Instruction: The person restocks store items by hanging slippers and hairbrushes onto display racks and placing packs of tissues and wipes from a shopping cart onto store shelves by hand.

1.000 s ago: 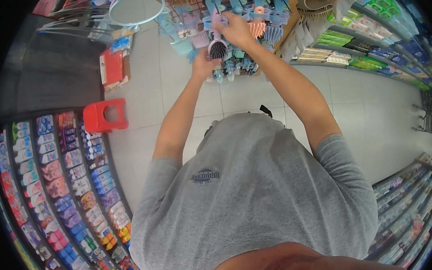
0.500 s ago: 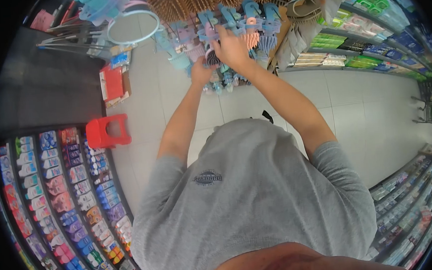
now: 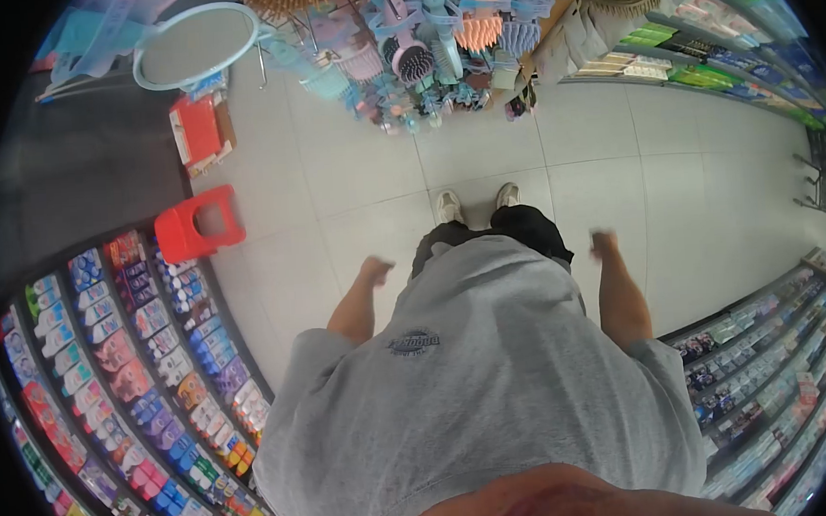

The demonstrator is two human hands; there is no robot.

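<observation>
Both my hands hang beside my body, away from the display of brushes. My left hand (image 3: pixel 376 269) is out to the left over the floor, its fingers loosely apart, and no item shows in it. On the other side, my right hand (image 3: pixel 604 242) is smeared by motion, and its fingers cannot be made out clearly. Ahead of me, a pink hairbrush with a dark pad (image 3: pixel 410 61) hangs on the rack. An orange hairbrush (image 3: pixel 480 29) and a pale pink one (image 3: pixel 360 61) hang on either side of it. Neither hand touches them.
A round mirror (image 3: pixel 197 46) hangs at the upper left. A red plastic stool (image 3: pixel 199 226) stands near shelves of bottles (image 3: pixel 116 352). More stocked shelves (image 3: pixel 760 369) line the lower right, and packaged goods (image 3: pixel 693 47) fill the upper right. My shoes (image 3: pixel 449 206) are on the tiled floor (image 3: pixel 351 177).
Both hands have left the hanging brushes and dropped back to my sides. The dark-padded brush stays on the rack. My view has shifted, and my shoes now show.
</observation>
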